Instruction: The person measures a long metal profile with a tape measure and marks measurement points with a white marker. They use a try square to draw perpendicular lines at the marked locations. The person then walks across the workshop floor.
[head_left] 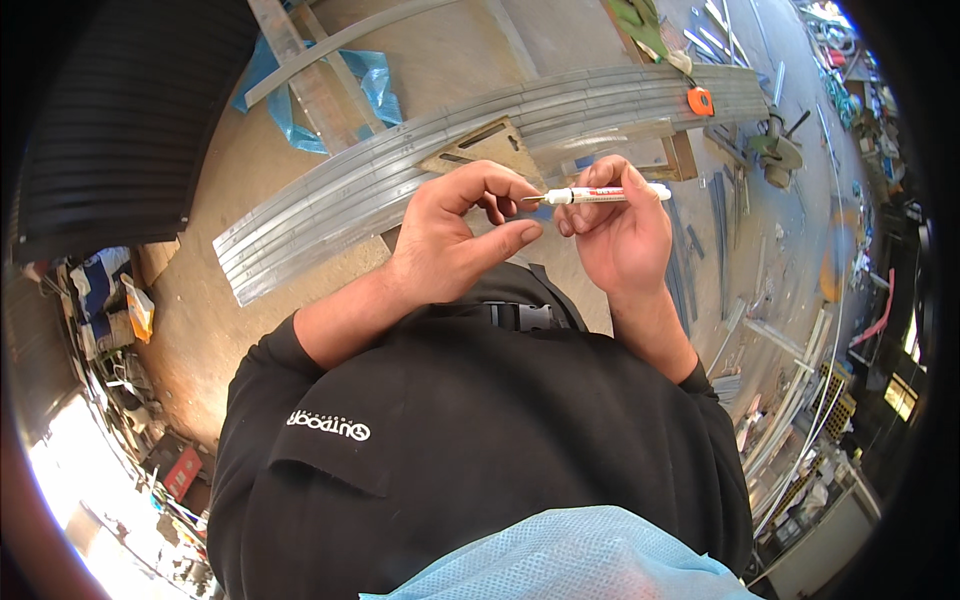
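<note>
In front of my chest, my right hand (625,235) pinches a white marker pen (610,194) with red print, held nearly level. Its thin metallic tip points left toward my left hand (450,225). The fingers of that hand curve around near the tip, with the thumb stretched out below and a gap between. Whether a fingertip touches the pen tip is hard to see. Just beyond both hands lies a row of long grey metal profiles (300,215). A flat, yellowish triangular square (500,150) rests on them.
An orange tape measure (700,101) sits toward the right end of the profiles. Blue plastic sheeting (375,85) lies beyond, by a metal frame. A round-headed machine (777,155) stands at right, among scattered metal strips. A dark corrugated panel (120,120) is at far left.
</note>
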